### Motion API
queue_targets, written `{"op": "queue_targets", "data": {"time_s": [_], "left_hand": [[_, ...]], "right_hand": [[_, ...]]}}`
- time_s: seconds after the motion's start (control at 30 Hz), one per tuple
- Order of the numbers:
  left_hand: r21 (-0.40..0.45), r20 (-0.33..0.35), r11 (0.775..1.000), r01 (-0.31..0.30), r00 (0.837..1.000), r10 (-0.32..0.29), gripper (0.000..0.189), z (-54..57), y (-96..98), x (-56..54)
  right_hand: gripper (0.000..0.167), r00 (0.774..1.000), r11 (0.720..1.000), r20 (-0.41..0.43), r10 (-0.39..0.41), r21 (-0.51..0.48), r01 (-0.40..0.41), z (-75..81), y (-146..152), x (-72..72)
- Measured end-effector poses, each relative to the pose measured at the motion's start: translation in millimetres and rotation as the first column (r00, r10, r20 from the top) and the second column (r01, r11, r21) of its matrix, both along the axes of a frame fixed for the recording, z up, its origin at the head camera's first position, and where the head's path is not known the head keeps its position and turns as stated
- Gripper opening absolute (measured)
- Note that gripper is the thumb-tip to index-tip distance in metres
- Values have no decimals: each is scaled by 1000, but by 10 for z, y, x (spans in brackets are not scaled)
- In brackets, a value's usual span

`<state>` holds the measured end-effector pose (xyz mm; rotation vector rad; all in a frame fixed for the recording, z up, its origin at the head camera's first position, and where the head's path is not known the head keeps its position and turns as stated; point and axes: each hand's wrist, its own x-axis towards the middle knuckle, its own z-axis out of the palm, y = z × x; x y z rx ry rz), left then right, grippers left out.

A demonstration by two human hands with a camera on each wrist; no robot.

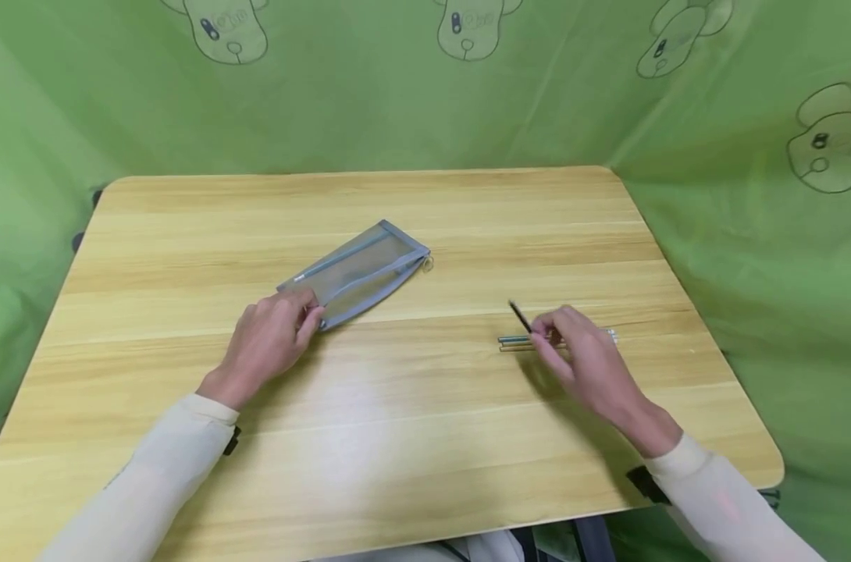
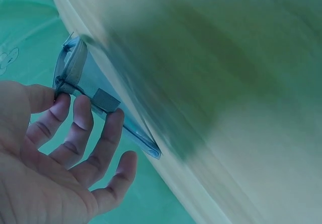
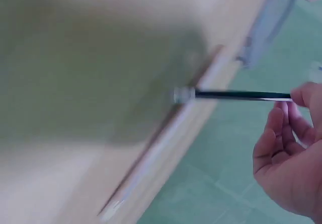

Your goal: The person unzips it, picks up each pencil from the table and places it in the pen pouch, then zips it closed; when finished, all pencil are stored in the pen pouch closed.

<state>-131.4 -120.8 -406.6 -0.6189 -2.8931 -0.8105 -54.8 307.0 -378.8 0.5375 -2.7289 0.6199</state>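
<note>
A see-through pencil case (image 1: 369, 261) with grey-blue edging lies slantwise on the table, left of centre. Along its far side runs a slim blue pencil (image 1: 344, 256) with a whitish end, seemingly inside. Thumb and forefinger of my left hand (image 1: 274, 332) pinch the case's near left corner; in the left wrist view a small fabric tab (image 2: 106, 100) shows by the fingertips. My right hand (image 1: 587, 359) holds a dark pencil (image 3: 241, 95) by one end, tilted above the table. Below that hand lie a few more pencils (image 1: 515, 343), partly hidden by it.
The wooden table (image 1: 397, 468) has rounded corners. A green cloth (image 1: 369, 101) with printed animal heads hangs behind it and at both sides. From the case's right corner sticks out a small ring (image 1: 429, 264).
</note>
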Motion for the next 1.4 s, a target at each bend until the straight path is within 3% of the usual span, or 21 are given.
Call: {"op": "queue_targets", "data": {"time_s": [0.13, 0.23, 0.3, 0.4, 0.47, 0.53, 0.57, 0.67, 0.73, 0.8, 0.93, 1.17, 1.4], "left_hand": [[0, 11, 1000, 3, 1000, -3, 18, -33, 21, 5], [-1, 4, 1000, 3, 1000, -3, 19, -48, 39, 5], [-2, -4, 1000, 2, 1000, -2, 19, -47, 47, 6], [-4, -15, 1000, -6, 1000, 6, 19, -42, 56, 2], [-4, -19, 1000, -8, 1000, 8, 19, -37, 65, -1], [-5, -22, 1000, -13, 1000, 13, 19, -32, 78, -4], [-5, -22, 1000, -15, 1000, 14, 19, -28, 87, -5], [-6, -25, 1000, -19, 1000, 19, 19, -17, 122, -5], [-2, -25, 1000, -21, 999, 21, 20, -10, 150, -4], [1, -26, 1000, -21, 999, 21, 21, -2, 175, -2], [11, -27, 1000, -24, 999, 24, 21, 6, 201, 1], [33, -17, 999, -25, 1000, 25, 21, 17, 209, 15], [48, -15, 999, -21, 1000, 21, 20, 48, 221, 40]], "right_hand": [[5, 993, 970, 61, -96, -218, 107, 154, -260, -205], [13, 973, 885, 177, -149, -415, 212, 255, -454, -346], [16, 951, 790, 260, -167, -541, 287, 300, -580, -450], [13, 904, 589, 399, -150, -699, 406, 306, -775, -621], [9, 856, 450, 504, -116, -741, 498, 268, -905, -728], [10, 790, 325, 610, -57, -737, 592, 206, -1039, -824], [11, 753, 277, 657, -26, -719, 637, 169, -1102, -866], [18, 650, 202, 758, 54, -645, 737, 50, -1280, -959], [19, 602, 183, 794, 83, -606, 774, -26, -1380, -1002], [17, 571, 175, 816, 95, -578, 797, -86, -1466, -1025], [11, 534, 172, 836, 125, -549, 818, -161, -1601, -1054], [14, 506, 231, 848, 158, -530, 816, -215, -1700, -1113], [14, 515, 250, 847, 131, -531, 809, -226, -1754, -1195]]}}
